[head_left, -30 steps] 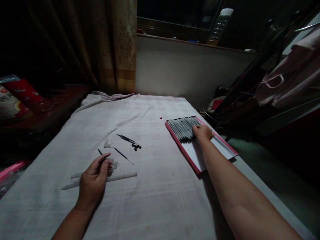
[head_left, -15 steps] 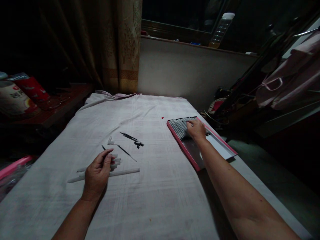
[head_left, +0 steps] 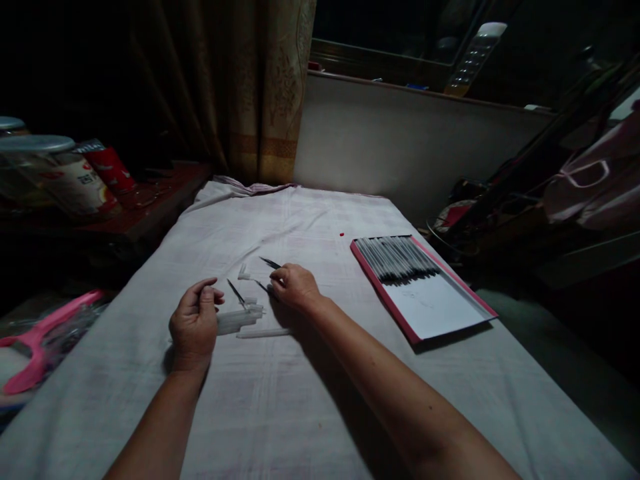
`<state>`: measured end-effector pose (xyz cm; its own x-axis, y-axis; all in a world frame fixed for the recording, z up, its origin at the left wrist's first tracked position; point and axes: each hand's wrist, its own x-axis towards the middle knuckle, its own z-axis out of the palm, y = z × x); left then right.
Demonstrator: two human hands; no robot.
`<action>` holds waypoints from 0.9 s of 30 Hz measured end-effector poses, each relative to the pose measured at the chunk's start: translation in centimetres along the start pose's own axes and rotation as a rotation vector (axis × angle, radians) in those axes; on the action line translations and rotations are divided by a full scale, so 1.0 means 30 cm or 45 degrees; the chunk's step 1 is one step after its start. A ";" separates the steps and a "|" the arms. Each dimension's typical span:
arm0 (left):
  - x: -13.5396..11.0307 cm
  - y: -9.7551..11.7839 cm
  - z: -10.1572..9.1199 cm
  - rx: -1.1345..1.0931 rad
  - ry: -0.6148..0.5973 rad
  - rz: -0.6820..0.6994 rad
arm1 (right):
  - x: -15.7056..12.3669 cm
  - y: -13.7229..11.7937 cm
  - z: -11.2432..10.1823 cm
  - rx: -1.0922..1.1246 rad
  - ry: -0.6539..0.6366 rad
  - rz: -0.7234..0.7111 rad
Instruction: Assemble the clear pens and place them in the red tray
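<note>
My left hand (head_left: 194, 325) rests on the white cloth (head_left: 300, 400), fingers curled around a bundle of clear pen barrels (head_left: 240, 320) that sticks out to its right. A thin black refill (head_left: 235, 291) lies just beyond them, and a long white barrel (head_left: 263, 332) lies in front. My right hand (head_left: 296, 287) is curled, fingertips down, over small dark parts; another black refill (head_left: 270, 262) pokes out above it. Whether it grips anything is hidden. A small clear cap (head_left: 243, 272) lies nearby. A pink-rimmed tray (head_left: 383, 299) at the right holds a row of pens (head_left: 400, 257).
A tiny red piece (head_left: 341, 235) lies on the cloth by the tray. Jars (head_left: 60, 177) stand on a dark shelf at the left, with a pink plastic object (head_left: 40, 333) below. A curtain (head_left: 275, 100) and wall stand behind; clothes (head_left: 590, 180) hang at the right.
My right hand has left the row of pens in the tray and come left to the loose pen parts in the middle. My left hand stays by the clear barrels. The view has swung left.
</note>
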<state>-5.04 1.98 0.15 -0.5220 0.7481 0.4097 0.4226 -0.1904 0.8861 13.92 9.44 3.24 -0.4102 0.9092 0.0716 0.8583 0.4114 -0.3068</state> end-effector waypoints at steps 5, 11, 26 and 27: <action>0.009 -0.002 0.000 -0.012 0.027 -0.029 | 0.060 -0.079 0.017 0.008 -0.035 -0.047; 0.013 0.015 0.000 -0.066 0.064 -0.062 | -0.032 -0.067 0.003 0.170 -0.102 -0.119; -0.006 0.010 0.004 0.051 -0.044 0.034 | -0.313 0.030 -0.025 0.205 -0.158 -0.186; -0.015 0.020 0.005 0.098 -0.101 0.087 | -0.322 0.037 -0.027 0.186 -0.163 -0.190</action>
<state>-4.43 1.62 0.47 -0.4312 0.7833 0.4478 0.5125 -0.1958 0.8361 19.08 1.16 2.98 -0.5731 0.8194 0.0085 0.7352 0.5188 -0.4362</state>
